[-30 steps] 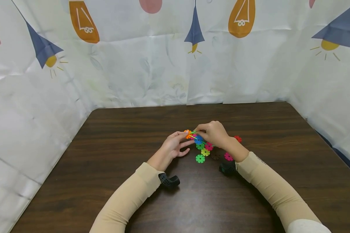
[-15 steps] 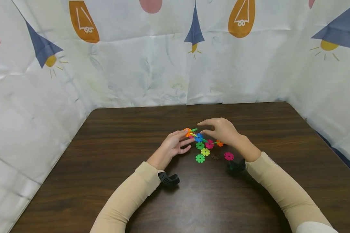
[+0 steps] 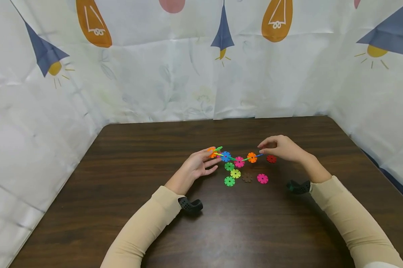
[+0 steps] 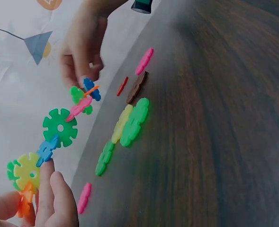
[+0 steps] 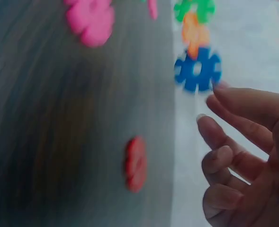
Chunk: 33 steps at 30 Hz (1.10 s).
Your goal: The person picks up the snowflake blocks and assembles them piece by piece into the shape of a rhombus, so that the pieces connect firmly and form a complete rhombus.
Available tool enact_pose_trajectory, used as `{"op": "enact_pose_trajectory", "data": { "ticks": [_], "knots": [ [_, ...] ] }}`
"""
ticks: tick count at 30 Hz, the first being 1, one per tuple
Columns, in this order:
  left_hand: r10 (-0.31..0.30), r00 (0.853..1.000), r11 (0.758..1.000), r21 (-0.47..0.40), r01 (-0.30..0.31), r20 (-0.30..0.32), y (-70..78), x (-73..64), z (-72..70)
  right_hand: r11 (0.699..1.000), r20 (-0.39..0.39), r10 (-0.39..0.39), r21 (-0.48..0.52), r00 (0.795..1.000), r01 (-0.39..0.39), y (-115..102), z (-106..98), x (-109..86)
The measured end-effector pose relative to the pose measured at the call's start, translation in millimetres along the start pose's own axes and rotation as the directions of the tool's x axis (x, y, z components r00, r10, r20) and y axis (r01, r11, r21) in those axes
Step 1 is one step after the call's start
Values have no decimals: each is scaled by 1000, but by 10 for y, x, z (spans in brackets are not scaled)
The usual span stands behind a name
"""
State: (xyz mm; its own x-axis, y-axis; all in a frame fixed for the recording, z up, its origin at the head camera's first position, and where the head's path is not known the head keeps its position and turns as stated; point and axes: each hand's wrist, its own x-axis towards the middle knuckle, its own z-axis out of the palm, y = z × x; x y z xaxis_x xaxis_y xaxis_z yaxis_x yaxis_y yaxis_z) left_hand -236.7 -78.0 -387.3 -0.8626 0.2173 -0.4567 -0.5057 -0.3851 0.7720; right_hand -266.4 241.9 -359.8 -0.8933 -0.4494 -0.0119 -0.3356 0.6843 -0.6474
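Observation:
A chain of notched plastic discs [image 4: 60, 127] in several colours, slotted edge to edge, stretches between my hands above the table. At its left end, my left hand [image 3: 194, 166] pinches an orange disc [image 4: 26, 198] between thumb and forefinger. Another left finger lies against a light-blue disc [image 4: 47, 150]. The remaining left fingers are spread. My right hand [image 3: 283, 148] pinches the edge of a dark-blue disc [image 5: 199, 71] at the chain's right end, its other fingers loosely curled. Between them, a pink disc [image 3: 239, 161] and an orange one [image 3: 252, 157] also belong to the chain.
Loose discs lie on the dark wooden table [image 3: 147, 149] under the chain: red [image 3: 271, 159], pink [image 3: 262, 178], brown [image 3: 247, 177], yellow [image 3: 235, 174] and two green. A printed white curtain [image 3: 174, 82] encloses the table's back and sides.
My right hand has left the chain's left part, moved right and taken hold of the dark-blue disc at the far end. The left hand stays nearly still, still holding the orange disc.

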Motion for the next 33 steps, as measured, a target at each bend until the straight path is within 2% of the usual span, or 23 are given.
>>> {"op": "enact_pose_trajectory", "data": {
  "ticks": [6,12,18,23,30,33],
  "knots": [
    [-5,999,1000,3,5,45,3,-9,-53,999,63,40,-36,997,-37,209,-47,-49],
    [-22,993,1000,10,21,116,24,-48,-129,995,133,96,-53,987,-90,296,-74,-54],
    [-21,984,1000,-7,23,175,47,-80,-191,993,140,112,-55,984,-105,362,-73,-56],
    [-25,980,1000,-12,28,198,57,-89,-210,995,133,103,-24,986,-101,365,-90,-77],
    [-7,983,999,-33,14,183,57,-96,-225,996,178,87,17,980,-91,331,-101,-92],
    [-3,983,999,-46,12,185,59,-85,-226,995,148,90,26,985,-95,307,-101,-89]
  ]
}}
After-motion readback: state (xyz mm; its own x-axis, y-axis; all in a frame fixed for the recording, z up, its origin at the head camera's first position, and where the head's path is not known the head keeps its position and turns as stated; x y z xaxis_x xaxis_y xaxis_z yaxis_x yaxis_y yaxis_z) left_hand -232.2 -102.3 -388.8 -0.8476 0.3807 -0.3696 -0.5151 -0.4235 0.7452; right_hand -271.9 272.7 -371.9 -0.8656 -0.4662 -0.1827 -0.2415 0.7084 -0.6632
